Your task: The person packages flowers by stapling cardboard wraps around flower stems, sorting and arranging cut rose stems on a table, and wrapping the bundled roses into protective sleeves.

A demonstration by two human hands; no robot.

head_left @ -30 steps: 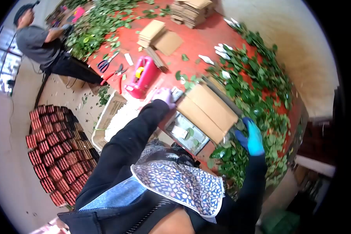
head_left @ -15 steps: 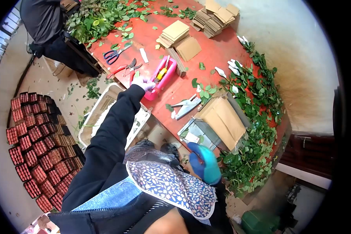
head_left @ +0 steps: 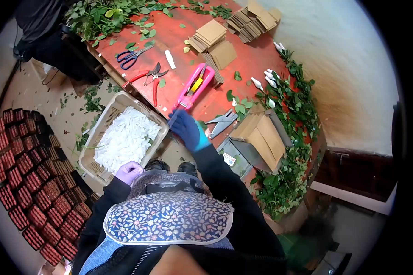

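My left hand [head_left: 130, 173], in a pale purple glove, is over the near rim of a beige plastic basket [head_left: 88, 151] heaped with white strips [head_left: 126, 137]. Its fingers are curled together, and whatever they may hold is hidden. My right hand [head_left: 188, 130], in a dark blue glove with a turquoise cuff, reaches to the near end of a pink tape dispenser [head_left: 207, 77] with a yellow roll core [head_left: 196, 85]. Its fingertips are drawn together; a thin translucent piece seems to be at them, too faint to name. A grey stapler [head_left: 223, 123] lies to its right.
Red-handled pruning shears [head_left: 155, 78], scissors [head_left: 132, 57] and stacked cardboard pieces [head_left: 210, 34] lie on the red table [head_left: 179, 50]. An opened cardboard box [head_left: 259, 142] and leafy stems with white-wrapped heads [head_left: 270, 82] are at right. Red-filled trays [head_left: 36, 183] cover the floor at left; a person [head_left: 41, 23] stands beyond.
My left hand has left the tape dispenser and drawn back to the basket's near rim. My right hand has come up from beside the box to the dispenser's near end. The view has shifted slightly.
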